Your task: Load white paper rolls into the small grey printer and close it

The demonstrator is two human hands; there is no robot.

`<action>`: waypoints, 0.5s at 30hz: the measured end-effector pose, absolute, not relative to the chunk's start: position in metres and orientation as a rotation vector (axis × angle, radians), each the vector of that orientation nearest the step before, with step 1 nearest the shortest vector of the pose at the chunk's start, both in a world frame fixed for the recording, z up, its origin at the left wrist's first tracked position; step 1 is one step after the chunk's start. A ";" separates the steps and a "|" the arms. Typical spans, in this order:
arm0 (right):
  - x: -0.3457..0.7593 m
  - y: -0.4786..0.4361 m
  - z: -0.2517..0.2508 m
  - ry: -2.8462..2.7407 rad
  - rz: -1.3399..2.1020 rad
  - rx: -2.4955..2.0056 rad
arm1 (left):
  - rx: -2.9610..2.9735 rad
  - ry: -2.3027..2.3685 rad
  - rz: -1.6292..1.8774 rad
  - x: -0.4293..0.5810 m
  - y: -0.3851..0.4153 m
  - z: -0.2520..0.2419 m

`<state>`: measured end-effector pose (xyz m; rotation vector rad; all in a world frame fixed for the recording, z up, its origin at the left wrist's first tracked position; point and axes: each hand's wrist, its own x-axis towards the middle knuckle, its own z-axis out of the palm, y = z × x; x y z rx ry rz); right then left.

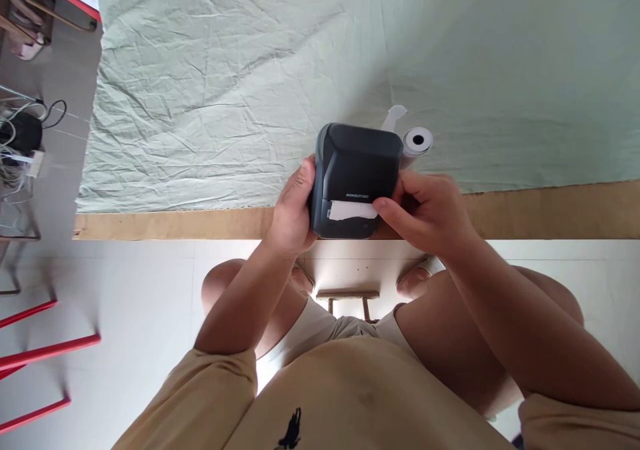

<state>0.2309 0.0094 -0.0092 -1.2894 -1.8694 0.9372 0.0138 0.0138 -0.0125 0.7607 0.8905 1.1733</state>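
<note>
Left hand (294,205): left of centre, palm turned to the right, fingers curled shut in a firm clasp, thumb lying along the far side.
Left wrist: nearly straight, in line with the forearm.
Left forearm: bare, rising from the near left towards the far right.
Right hand (427,211): right of centre, level with the other, back upward, fingers curled in a grip; slightly blurred.
Right index finger (387,205): stretched out to the left, tip pressed down.
Right forearm: bare, running from the near right towards the far left.
Spacing: hands apart, palms facing each other.
</note>
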 end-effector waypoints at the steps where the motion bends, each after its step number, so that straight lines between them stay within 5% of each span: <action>1: 0.230 0.009 -0.009 -1.865 0.938 -1.294 | 0.750 0.902 1.174 0.014 0.014 -0.012; 15: 0.223 0.004 0.001 -1.711 0.464 -1.165 | 0.815 0.865 1.143 0.011 0.014 -0.014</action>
